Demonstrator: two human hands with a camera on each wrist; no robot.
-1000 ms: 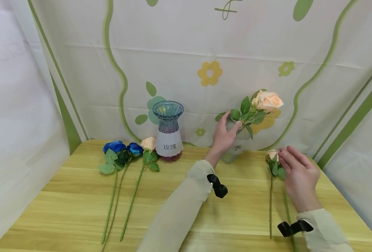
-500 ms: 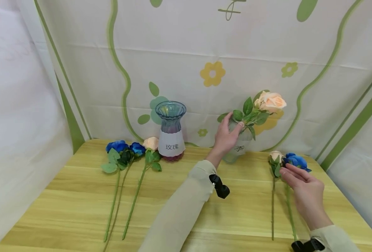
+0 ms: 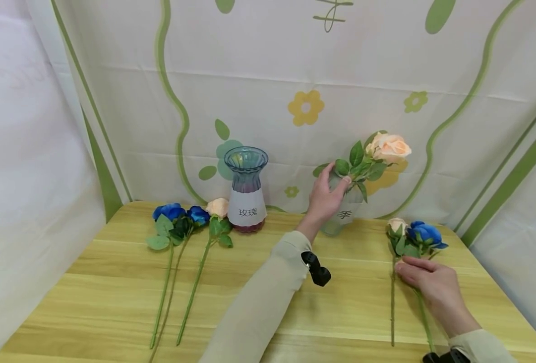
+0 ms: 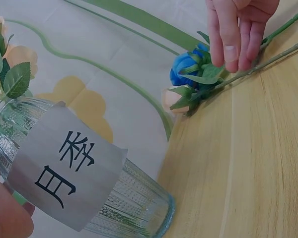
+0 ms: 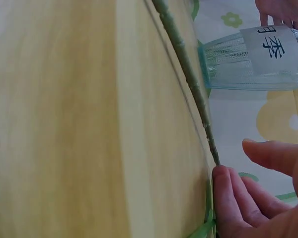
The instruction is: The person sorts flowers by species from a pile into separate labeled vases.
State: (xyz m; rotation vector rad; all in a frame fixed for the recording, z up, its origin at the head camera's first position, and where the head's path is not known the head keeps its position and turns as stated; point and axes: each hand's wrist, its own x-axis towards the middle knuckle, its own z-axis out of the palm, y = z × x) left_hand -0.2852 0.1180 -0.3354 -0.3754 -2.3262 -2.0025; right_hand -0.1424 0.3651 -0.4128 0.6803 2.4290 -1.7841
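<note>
My left hand (image 3: 326, 196) grips the neck of a clear ribbed glass vase (image 4: 134, 203) with a white paper label. Peach roses (image 3: 388, 147) with green leaves lean out of its mouth to the right. On the right of the table, my right hand (image 3: 431, 285) reaches over the green stem (image 3: 423, 317) of a blue rose (image 3: 425, 234). In the right wrist view its fingertips (image 5: 221, 173) are right at the stem, and the thumb (image 5: 270, 154) stands apart from them. A peach rose (image 3: 397, 226) lies just left of the blue one.
A blue-and-purple glass vase (image 3: 246, 176) with a white label stands at the back, left of the middle. Two blue roses (image 3: 169, 212) and a peach rose (image 3: 217, 207) lie to its left on the wooden table (image 3: 113, 297). A printed white cloth (image 3: 249, 111) hangs behind.
My right hand has come down and towards me from the flower heads to the stem, uncovering the blue rose. The left hand keeps its hold on the vase.
</note>
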